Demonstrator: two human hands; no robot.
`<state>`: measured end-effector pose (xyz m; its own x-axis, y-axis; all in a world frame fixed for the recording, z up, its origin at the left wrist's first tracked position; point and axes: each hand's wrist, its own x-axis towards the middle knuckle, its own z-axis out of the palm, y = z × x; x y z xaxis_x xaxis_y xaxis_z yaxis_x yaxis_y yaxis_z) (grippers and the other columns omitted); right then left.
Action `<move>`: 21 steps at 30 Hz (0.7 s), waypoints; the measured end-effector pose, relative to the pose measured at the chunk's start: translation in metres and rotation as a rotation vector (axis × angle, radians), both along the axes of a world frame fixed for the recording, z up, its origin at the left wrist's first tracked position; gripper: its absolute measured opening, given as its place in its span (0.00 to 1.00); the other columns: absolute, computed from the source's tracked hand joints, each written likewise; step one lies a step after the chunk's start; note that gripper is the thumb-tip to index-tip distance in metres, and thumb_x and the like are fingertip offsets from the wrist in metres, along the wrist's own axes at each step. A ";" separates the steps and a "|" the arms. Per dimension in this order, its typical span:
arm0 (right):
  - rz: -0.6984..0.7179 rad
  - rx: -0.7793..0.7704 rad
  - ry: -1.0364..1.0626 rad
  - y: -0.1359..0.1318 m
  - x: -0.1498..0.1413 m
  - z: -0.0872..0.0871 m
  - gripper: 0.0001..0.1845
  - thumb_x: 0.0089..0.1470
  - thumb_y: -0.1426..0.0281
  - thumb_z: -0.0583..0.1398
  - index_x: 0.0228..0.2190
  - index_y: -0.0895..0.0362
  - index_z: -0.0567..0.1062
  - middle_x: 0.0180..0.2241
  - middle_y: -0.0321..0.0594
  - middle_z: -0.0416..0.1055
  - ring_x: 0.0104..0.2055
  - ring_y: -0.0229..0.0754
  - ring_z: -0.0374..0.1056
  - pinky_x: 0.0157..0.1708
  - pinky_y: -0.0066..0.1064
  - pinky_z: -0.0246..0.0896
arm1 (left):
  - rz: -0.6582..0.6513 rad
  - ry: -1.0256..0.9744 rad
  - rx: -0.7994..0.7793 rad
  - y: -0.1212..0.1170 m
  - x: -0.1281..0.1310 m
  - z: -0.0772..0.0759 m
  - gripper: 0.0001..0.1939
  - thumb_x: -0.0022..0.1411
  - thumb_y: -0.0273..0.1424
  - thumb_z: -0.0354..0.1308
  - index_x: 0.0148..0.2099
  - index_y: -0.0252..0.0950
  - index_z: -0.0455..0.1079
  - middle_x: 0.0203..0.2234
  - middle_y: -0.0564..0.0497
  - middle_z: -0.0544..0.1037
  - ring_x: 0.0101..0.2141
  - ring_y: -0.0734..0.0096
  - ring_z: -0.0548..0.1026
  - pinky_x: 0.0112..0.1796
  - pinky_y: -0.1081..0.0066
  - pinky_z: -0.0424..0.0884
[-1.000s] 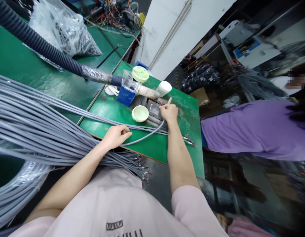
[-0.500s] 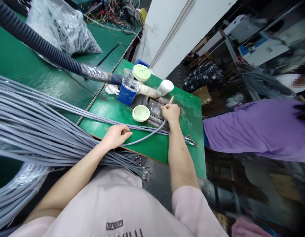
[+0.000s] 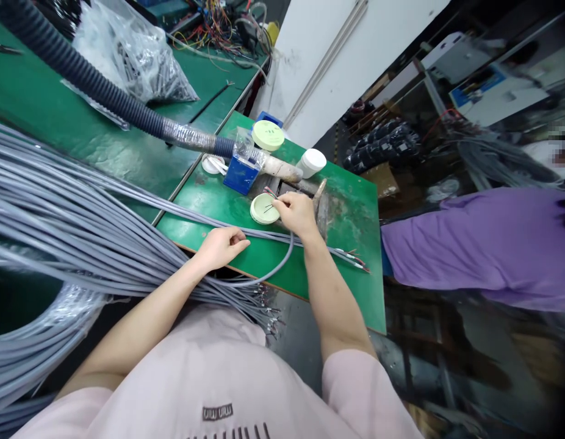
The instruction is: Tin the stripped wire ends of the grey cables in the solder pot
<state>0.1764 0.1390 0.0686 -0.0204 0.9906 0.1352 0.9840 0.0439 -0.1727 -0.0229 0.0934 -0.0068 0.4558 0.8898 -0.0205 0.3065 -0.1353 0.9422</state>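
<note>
My right hand (image 3: 297,214) is closed on the end of a grey cable (image 3: 282,261), whose stripped coloured wires point into a small pale green dish (image 3: 262,210). A wooden-handled tool (image 3: 318,190) sticks out behind this hand. My left hand (image 3: 223,246) rests with curled fingers on the same cable near the front edge of the green table (image 3: 337,268), beside a big bundle of grey cables (image 3: 81,225). The cable loops between both hands.
A dark corrugated hose (image 3: 90,85) ends at a blue box (image 3: 240,174). Near it stand a pale green lid (image 3: 268,135) and a white jar (image 3: 312,162). A finished cable end (image 3: 353,259) lies to the right. A person in purple (image 3: 475,244) is at the right.
My right hand moved left from the dark metal block to the pale green dish, carrying the cable end with it. The cable loop now sags lower. My left hand stayed nearly still.
</note>
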 end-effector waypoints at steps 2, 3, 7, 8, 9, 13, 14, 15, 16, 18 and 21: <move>-0.005 -0.028 -0.080 0.003 -0.005 -0.004 0.16 0.53 0.65 0.55 0.22 0.57 0.77 0.27 0.40 0.73 0.29 0.40 0.64 0.28 0.30 0.48 | 0.003 0.000 0.006 0.000 0.000 -0.001 0.12 0.57 0.38 0.56 0.32 0.34 0.73 0.21 0.53 0.73 0.23 0.74 0.67 0.26 0.74 0.60; -0.010 -0.041 -0.114 0.003 -0.006 -0.006 0.16 0.54 0.65 0.55 0.23 0.57 0.77 0.28 0.40 0.74 0.30 0.40 0.64 0.28 0.30 0.47 | 0.006 0.001 0.010 0.000 0.000 -0.001 0.12 0.57 0.38 0.56 0.32 0.34 0.73 0.21 0.54 0.73 0.23 0.74 0.67 0.26 0.74 0.60; -0.025 -0.064 -0.191 0.003 -0.010 -0.012 0.16 0.56 0.65 0.54 0.27 0.57 0.79 0.31 0.42 0.74 0.31 0.41 0.65 0.27 0.32 0.45 | 0.011 0.000 0.031 0.000 -0.002 -0.001 0.12 0.57 0.38 0.57 0.32 0.34 0.73 0.21 0.54 0.73 0.23 0.74 0.67 0.26 0.74 0.60; -0.027 -0.063 -0.197 0.003 -0.011 -0.012 0.16 0.56 0.65 0.54 0.27 0.57 0.79 0.31 0.42 0.74 0.31 0.41 0.65 0.27 0.32 0.44 | 0.010 -0.001 0.033 0.000 -0.002 -0.001 0.12 0.57 0.38 0.57 0.32 0.34 0.73 0.21 0.54 0.74 0.23 0.74 0.67 0.27 0.74 0.60; -0.027 -0.058 -0.200 0.002 -0.011 -0.011 0.16 0.56 0.65 0.54 0.28 0.57 0.79 0.31 0.42 0.74 0.31 0.41 0.65 0.27 0.32 0.44 | 0.010 -0.002 0.032 0.001 -0.002 -0.002 0.12 0.57 0.38 0.57 0.32 0.34 0.73 0.22 0.54 0.74 0.23 0.74 0.68 0.27 0.74 0.60; -0.041 0.026 -0.150 -0.002 0.000 0.000 0.17 0.55 0.65 0.54 0.26 0.58 0.79 0.29 0.42 0.74 0.31 0.41 0.65 0.28 0.32 0.47 | 0.006 0.000 0.017 0.001 -0.002 -0.002 0.11 0.57 0.38 0.57 0.32 0.34 0.73 0.22 0.54 0.74 0.23 0.74 0.68 0.27 0.74 0.60; -0.061 0.062 -0.127 -0.002 0.006 0.004 0.17 0.55 0.65 0.54 0.25 0.58 0.79 0.28 0.42 0.73 0.31 0.41 0.65 0.29 0.31 0.48 | 0.002 0.001 0.017 0.001 -0.002 -0.001 0.11 0.57 0.38 0.57 0.33 0.34 0.73 0.22 0.54 0.74 0.23 0.74 0.68 0.27 0.74 0.60; -0.089 0.097 -0.107 -0.003 0.013 0.007 0.16 0.55 0.65 0.54 0.25 0.58 0.79 0.28 0.42 0.73 0.30 0.41 0.65 0.30 0.31 0.49 | -0.001 0.001 0.018 0.001 -0.002 -0.001 0.11 0.57 0.38 0.57 0.33 0.34 0.73 0.22 0.54 0.74 0.23 0.74 0.68 0.27 0.74 0.60; -0.126 0.128 -0.093 -0.003 0.021 0.010 0.16 0.54 0.65 0.54 0.25 0.58 0.79 0.27 0.42 0.73 0.30 0.41 0.65 0.30 0.31 0.51 | -0.003 0.001 0.021 0.001 -0.002 -0.001 0.11 0.57 0.38 0.57 0.32 0.34 0.73 0.22 0.54 0.74 0.24 0.74 0.68 0.27 0.74 0.60; -0.218 0.164 -0.079 -0.001 0.037 0.013 0.16 0.53 0.65 0.54 0.25 0.59 0.79 0.27 0.43 0.74 0.31 0.42 0.66 0.31 0.31 0.52 | -0.004 0.001 0.024 0.001 -0.002 0.000 0.11 0.57 0.38 0.57 0.32 0.34 0.73 0.22 0.54 0.74 0.24 0.74 0.68 0.27 0.74 0.60; -0.357 0.156 -0.092 0.004 0.057 0.009 0.16 0.52 0.64 0.55 0.25 0.59 0.79 0.26 0.45 0.75 0.30 0.43 0.66 0.30 0.31 0.52 | -0.001 -0.002 0.018 0.001 -0.002 0.000 0.12 0.57 0.38 0.57 0.32 0.34 0.73 0.21 0.54 0.74 0.23 0.74 0.68 0.26 0.74 0.60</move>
<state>0.2336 0.1427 0.0780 0.3020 0.9056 0.2978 0.9533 -0.2846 -0.1014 -0.0248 0.0945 -0.0065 0.4568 0.8896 -0.0031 0.3043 -0.1529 0.9402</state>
